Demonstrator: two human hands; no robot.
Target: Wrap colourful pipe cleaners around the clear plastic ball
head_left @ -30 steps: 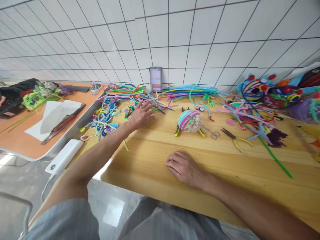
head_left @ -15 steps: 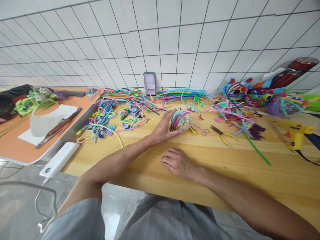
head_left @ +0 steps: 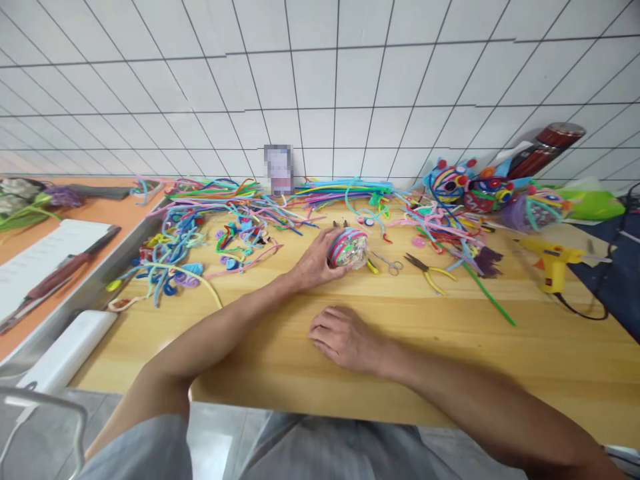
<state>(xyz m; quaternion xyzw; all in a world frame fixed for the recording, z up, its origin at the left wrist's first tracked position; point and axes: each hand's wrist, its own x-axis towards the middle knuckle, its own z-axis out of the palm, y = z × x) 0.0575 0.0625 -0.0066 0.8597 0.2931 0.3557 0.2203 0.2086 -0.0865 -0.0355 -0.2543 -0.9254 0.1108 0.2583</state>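
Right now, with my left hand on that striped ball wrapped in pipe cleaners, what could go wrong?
The left hand cups the round pipe-cleaner-wrapped ball from one side only, so it might roll away across the wooden table. The small steel scissors and yellow-handled pliers lie just beyond it; a slide that way could knock them. The right hand rests flat and apart, giving no support.

The table (head_left: 300, 373) is pale wood with a smooth, faintly glossy grain. The ball (head_left: 349, 248) under the left hand (head_left: 315, 261) is wound in fuzzy striped pipe cleaners (head_left: 225, 220), like the loose ones behind it. The scissors (head_left: 390, 264) are bare shiny metal; the pliers (head_left: 425, 268) have dark metal jaws and yellow plastic grips. The glue gun (head_left: 553, 263) is matt yellow plastic. The wall tiles (head_left: 320, 73) are white and glossy.
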